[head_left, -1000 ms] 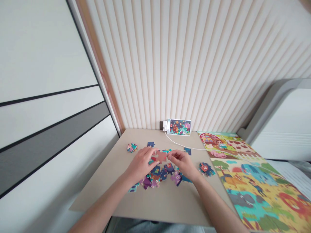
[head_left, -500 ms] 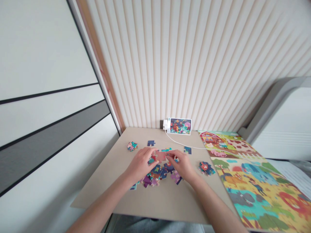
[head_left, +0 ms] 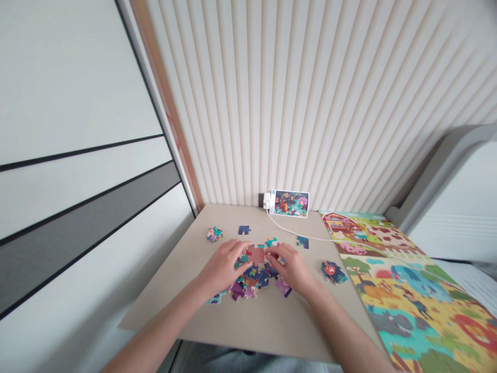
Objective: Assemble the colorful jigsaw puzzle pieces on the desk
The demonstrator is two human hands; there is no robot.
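A pinkish-red puzzle piece is held up between my two hands, over a loose heap of colourful puzzle pieces. My left hand pinches its left side with thumb and fingers. At its right edge, my right hand has its fingertips closed on it. Beyond the hands, a dark blue piece and another blue piece lie singly on the beige table. A teal piece shows just behind the held one.
Small piles of pieces lie at the left and right. A picture card leans on the ribbed wall beside a white charger. Its cable runs right across assembled farm and animal puzzles.
The whole view has shifted slightly, moving the scene a little to the right. The held piece now looks flatter to the camera; both hands still hold it.
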